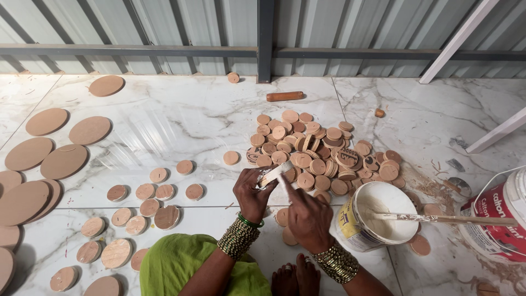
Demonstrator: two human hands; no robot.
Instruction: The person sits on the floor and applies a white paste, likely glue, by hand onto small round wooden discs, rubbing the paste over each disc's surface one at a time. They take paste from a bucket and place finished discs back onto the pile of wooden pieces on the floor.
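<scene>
Down on the white marbled floor (pixel 181 120), the person sits with both hands raised over the lap. The left hand (pixel 252 192) is curled shut around a small round wooden disc (pixel 269 176), held on edge between thumb and fingers. The right hand (pixel 308 216) is closed on a thin white-coated stick (pixel 285 184) whose tip lies against the disc's whitened face. Both wrists carry beaded bangles, and a green cloth (pixel 183 263) covers the knees.

A large heap of small wooden discs (pixel 320 153) lies just beyond the hands, some flat, some on edge. Left of the hands, a loose group of small discs (pixel 143 205) lies spread flat on the floor, several with pale faces. Further left, big round brown boards (pixel 46 159) overlap along the edge of view.

Just right of the right hand stands an open white tub (pixel 378 216) with a yellow label on its side, white paste within, and a long smeared stirring stick (pixel 444 218) resting across its rim. At the far right stands a white bucket (pixel 501 211) with a red band and white print. A brown wooden handle (pixel 284 96) lies near the corrugated metal wall (pixel 164 27).
</scene>
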